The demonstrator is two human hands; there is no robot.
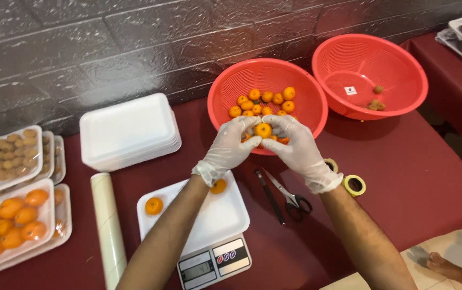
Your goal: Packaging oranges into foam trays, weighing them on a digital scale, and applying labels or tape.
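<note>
**Gloved Hands Close on a Small Orange Fruit**

Both gloved hands, left hand [230, 146] and right hand [295, 147], pinched one small orange fruit [263, 130] between their fingertips, held over the near rim of a red basket [225, 91] of similar fruit. Below, a white foam tray [225, 212] sat on a kitchen scale [215, 266], carrying two fruits [154, 205]. Scissors [287, 193] and tape rolls [354, 185] lay beside it.

One head-worn camera looks steeply down, close over the maroon table [402, 177], facing the dark wall [80, 43]
</note>
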